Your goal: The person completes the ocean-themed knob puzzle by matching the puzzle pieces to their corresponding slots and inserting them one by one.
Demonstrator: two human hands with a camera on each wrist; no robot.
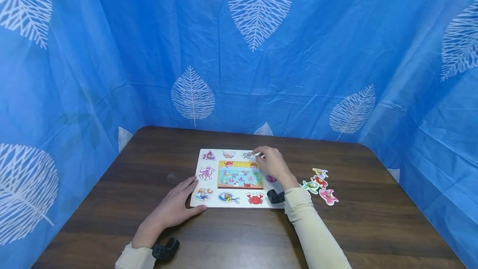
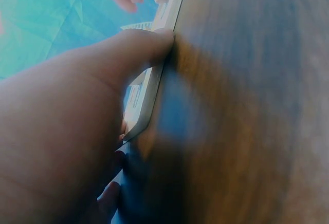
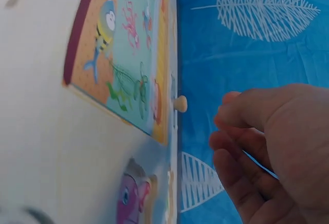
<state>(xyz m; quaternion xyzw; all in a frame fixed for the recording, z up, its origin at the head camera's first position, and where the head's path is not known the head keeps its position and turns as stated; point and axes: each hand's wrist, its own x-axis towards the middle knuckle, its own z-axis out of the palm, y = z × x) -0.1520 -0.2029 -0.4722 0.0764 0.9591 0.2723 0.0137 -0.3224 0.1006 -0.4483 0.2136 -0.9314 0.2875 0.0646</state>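
A white wooden peg puzzle board (image 1: 242,203) with sea animals around a printed aquarium picture lies on the table. My left hand (image 1: 175,202) rests at its near left corner, fingers along the left side and thumb (image 2: 163,41) touching the near edge. Over the far right part is my right hand (image 1: 274,163), fingers bent loosely with nothing visible between them. Beside those fingers sits a greyish puzzle piece (image 1: 247,155); in the right wrist view a wooden knob (image 3: 180,104) stands apart from the fingertips. A purple whale piece (image 3: 127,198) is partly hidden by the right arm in the head view.
Right of the board lie loose pieces: a pale fish (image 1: 320,172), a red crab (image 1: 319,182), a green piece (image 1: 310,187) and a pink starfish (image 1: 328,196). The dark wooden table (image 1: 239,235) backs onto a blue leaf-patterned curtain (image 1: 298,74).
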